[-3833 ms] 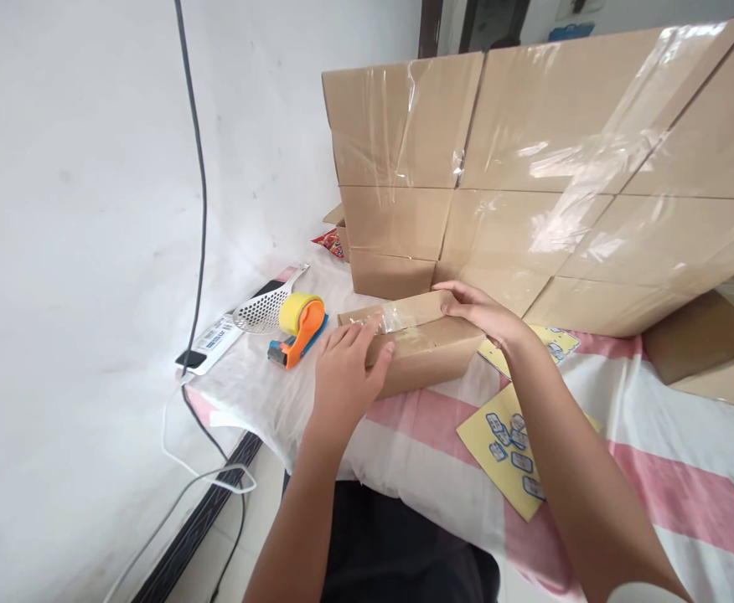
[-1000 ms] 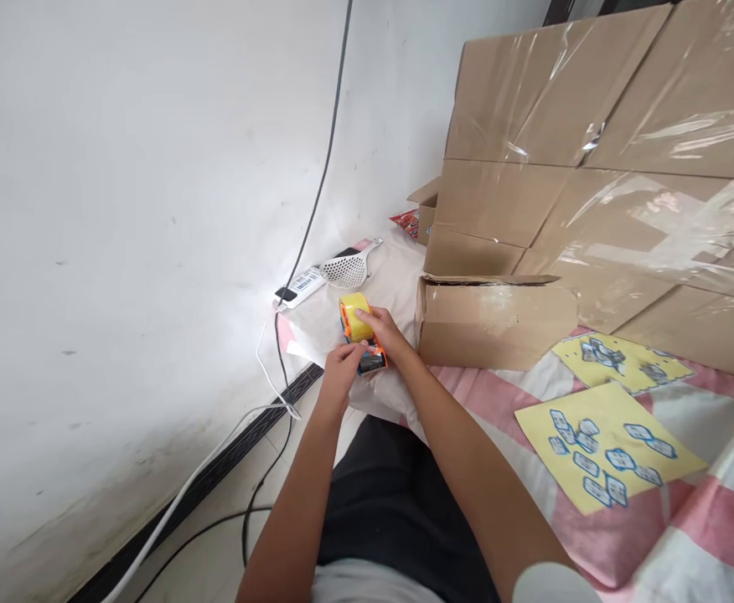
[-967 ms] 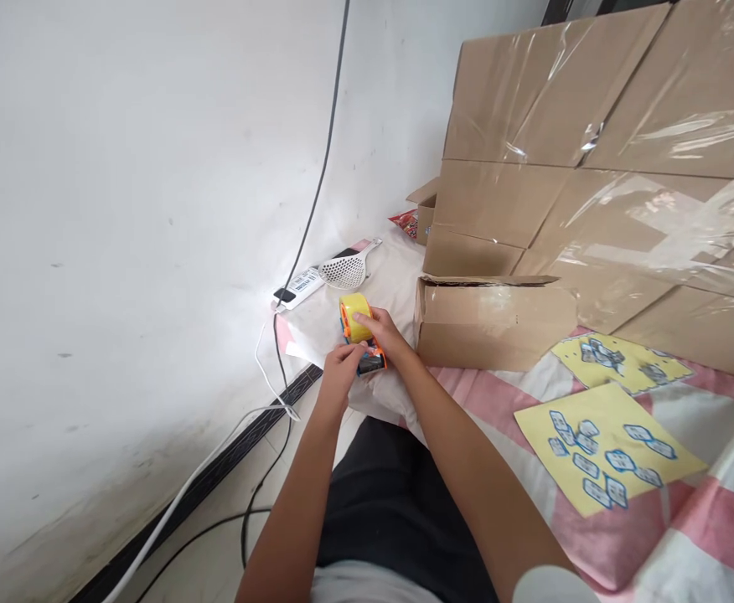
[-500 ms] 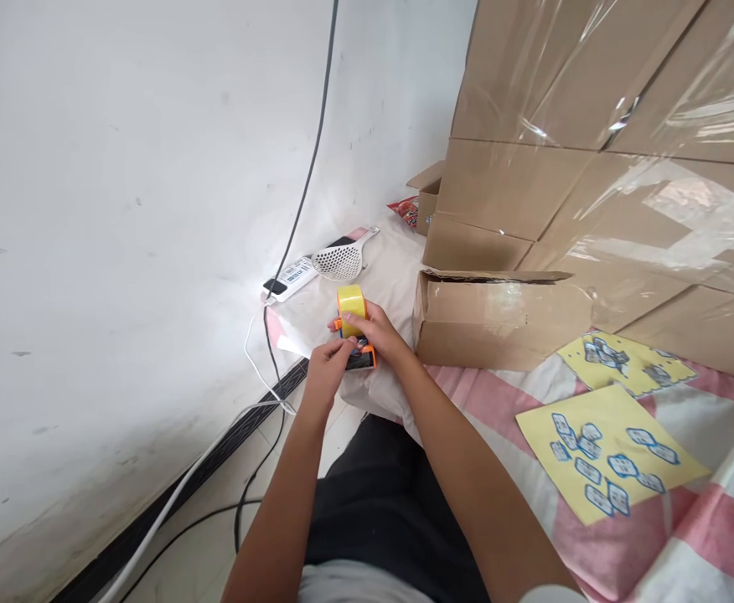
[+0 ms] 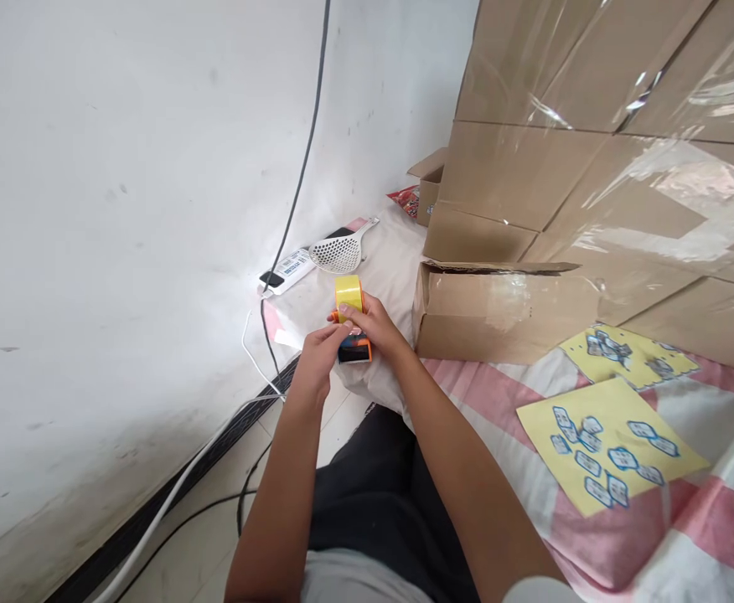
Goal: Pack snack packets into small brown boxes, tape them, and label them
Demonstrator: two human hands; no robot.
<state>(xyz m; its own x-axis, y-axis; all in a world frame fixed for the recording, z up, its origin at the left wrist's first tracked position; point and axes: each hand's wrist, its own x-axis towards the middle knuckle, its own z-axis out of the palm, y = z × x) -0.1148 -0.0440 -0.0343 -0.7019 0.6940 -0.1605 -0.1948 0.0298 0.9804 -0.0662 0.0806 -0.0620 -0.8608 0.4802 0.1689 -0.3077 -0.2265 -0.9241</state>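
Observation:
An orange tape dispenser (image 5: 353, 347) with a yellow tape roll (image 5: 348, 293) is held above the table's left corner. My right hand (image 5: 372, 325) grips it from the right side, fingers over the roll. My left hand (image 5: 317, 352) pinches at the dispenser's near end from the left. Just right of the hands a small cardboard box (image 5: 498, 311) lies on its side, clear tape across its face and one flap edge raised.
A tall stack of taped cardboard boxes (image 5: 593, 142) fills the right. Two yellow sticker sheets (image 5: 612, 440) lie on the pink-and-white cloth (image 5: 480, 394). A white slotted scoop (image 5: 338, 251), a power strip (image 5: 285, 272) and cables sit by the white wall.
Earlier both hands pressed on the small box; since then they took up the tape dispenser. Over the last second the dispenser rose slightly and the view shifted a little.

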